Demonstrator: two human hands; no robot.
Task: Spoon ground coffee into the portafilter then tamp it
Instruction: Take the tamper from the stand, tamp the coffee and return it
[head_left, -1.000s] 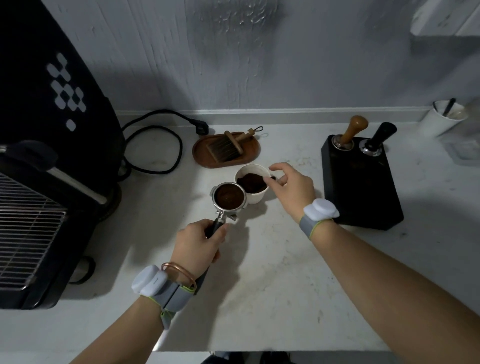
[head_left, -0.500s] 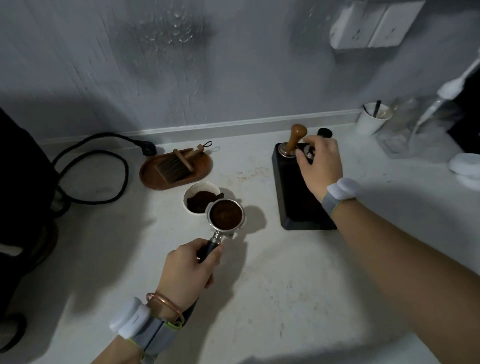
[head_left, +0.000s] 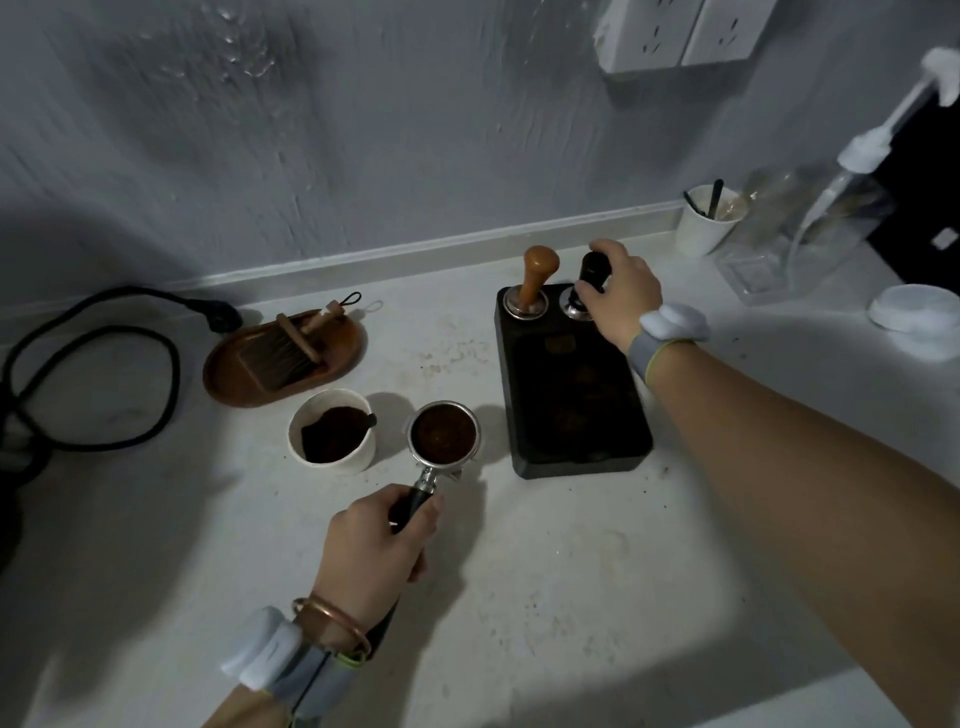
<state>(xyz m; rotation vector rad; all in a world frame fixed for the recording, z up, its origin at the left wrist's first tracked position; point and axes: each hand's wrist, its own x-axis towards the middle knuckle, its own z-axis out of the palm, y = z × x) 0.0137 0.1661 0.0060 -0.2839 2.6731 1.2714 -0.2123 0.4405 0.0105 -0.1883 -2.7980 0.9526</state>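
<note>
The steel portafilter (head_left: 443, 434) rests on the counter, its basket full of dark ground coffee. My left hand (head_left: 382, 545) grips its black handle from below. To its left stands a white cup of ground coffee (head_left: 332, 431) with a small spoon handle sticking out at the rim. On the black tamping mat (head_left: 571, 405) to the right stand two tampers. My right hand (head_left: 621, 293) is closed around the black-handled tamper (head_left: 592, 273), which sits in the mat's back right socket. The wooden-handled tamper (head_left: 535, 280) stands untouched beside it.
A wooden tray with a brush (head_left: 283, 358) lies behind the cup. A black power cable (head_left: 104, 364) loops at the left. A white cup with sticks (head_left: 709, 221), a glass bottle (head_left: 800, 244) and a white lid (head_left: 917, 317) stand at the back right.
My right hand left the coffee cup, crossed to the tamping mat and closed on the black tamper. The view swung right, and the black machine left the frame. My left hand kept hold of the portafilter.
</note>
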